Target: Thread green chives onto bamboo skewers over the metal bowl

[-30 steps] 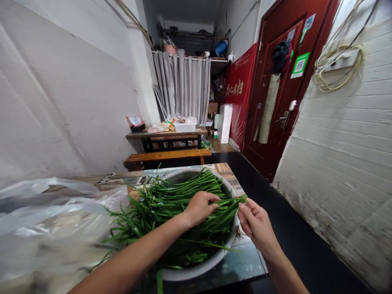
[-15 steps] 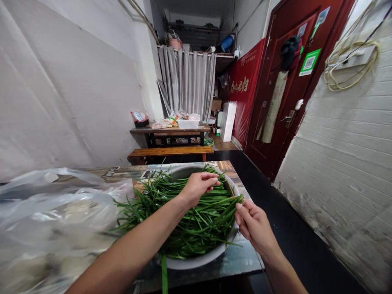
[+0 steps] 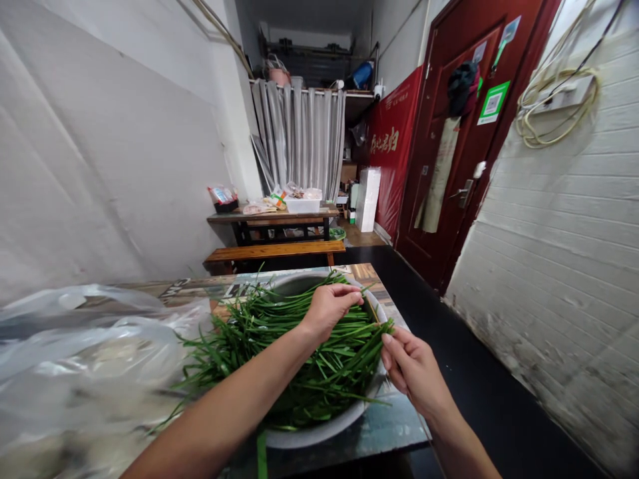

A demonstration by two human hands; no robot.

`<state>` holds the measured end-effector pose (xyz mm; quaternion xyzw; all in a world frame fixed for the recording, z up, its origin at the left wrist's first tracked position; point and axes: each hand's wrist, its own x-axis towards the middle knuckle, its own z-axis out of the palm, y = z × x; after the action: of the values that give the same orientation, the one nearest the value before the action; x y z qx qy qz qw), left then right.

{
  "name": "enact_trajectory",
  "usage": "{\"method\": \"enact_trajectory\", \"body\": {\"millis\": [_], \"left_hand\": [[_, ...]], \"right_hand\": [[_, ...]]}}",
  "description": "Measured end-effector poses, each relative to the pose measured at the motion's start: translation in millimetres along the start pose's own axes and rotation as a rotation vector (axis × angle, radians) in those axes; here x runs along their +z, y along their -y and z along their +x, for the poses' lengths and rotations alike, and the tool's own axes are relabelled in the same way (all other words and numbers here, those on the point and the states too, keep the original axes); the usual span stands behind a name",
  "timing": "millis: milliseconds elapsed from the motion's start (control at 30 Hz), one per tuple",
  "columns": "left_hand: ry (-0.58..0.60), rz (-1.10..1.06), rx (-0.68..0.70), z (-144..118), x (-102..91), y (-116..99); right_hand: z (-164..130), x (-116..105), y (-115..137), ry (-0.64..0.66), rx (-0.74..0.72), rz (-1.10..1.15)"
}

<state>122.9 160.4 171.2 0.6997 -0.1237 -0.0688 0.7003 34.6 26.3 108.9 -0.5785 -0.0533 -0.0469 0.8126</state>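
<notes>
- Greens [image 3: 304,356]: heaped in metal basin [image 3: 312,439], blades over left rim; basin on table [image 3: 397,419].
- Right hand [image 3: 417,369]: thumb and fingers clamped on greens' ends, at basin's right rim.
- Left hand [image 3: 329,309]: fingertips together above heap; cannot tell whether a blade is caught.
- Writing: red banner [image 3: 394,106], gold characters, last reads 归; green-bordered sign [image 3: 493,103] on door [image 3: 472,153], square code; small print illegible.

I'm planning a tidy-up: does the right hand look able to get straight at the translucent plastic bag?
Probably not: the left forearm and the round grey basin of long green leaves lie between the right hand and the bag.
</notes>
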Motion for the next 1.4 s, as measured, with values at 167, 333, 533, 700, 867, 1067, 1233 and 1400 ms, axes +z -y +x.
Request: {"method": "enact_trajectory", "body": {"millis": [167, 333, 533, 700, 867, 1067, 1233, 1400], "left_hand": [[-0.028, 0.034, 0.059, 0.1, 2.2, 1.3], [-0.030, 0.041, 0.039, -0.9, 4.0, -0.7], [-0.042, 0.027, 0.040, -1.0, 5.0, -0.9], [-0.039, 0.051, 0.068, -2.1, 3.7, 1.6], [-0.061, 0.062, 0.093, -3.1, 4.7, 2.0], [-0.058, 0.036, 0.092, -4.9, 7.1, 0.7], [-0.056, 0.034, 0.098, -4.7, 9.0, 0.0], [-0.064, 0.041, 0.110, -3.1, 10.4, 1.3]], "right_hand": [[0.6, 0.1, -0.1, -0.007, 0.016, 0.003], [0.2, 1.2, 1.5, -0.008, 0.007, 0.013], [-0.1, 1.7, 1.3, 0.001, 0.012, 0.018], [-0.3, 2.3, 1.0, -0.007, 0.008, 0.012], [-1.4, 3.1, 1.2, 0.005, -0.005, 0.009], [-2.5, 1.3, -0.3, 0.014, -0.001, 0.026], [-2.1, -0.3, -0.6, 0.011, -0.005, 0.024], [-3.7, -0.9, 1.1, 0.007, -0.016, 0.028]]}}
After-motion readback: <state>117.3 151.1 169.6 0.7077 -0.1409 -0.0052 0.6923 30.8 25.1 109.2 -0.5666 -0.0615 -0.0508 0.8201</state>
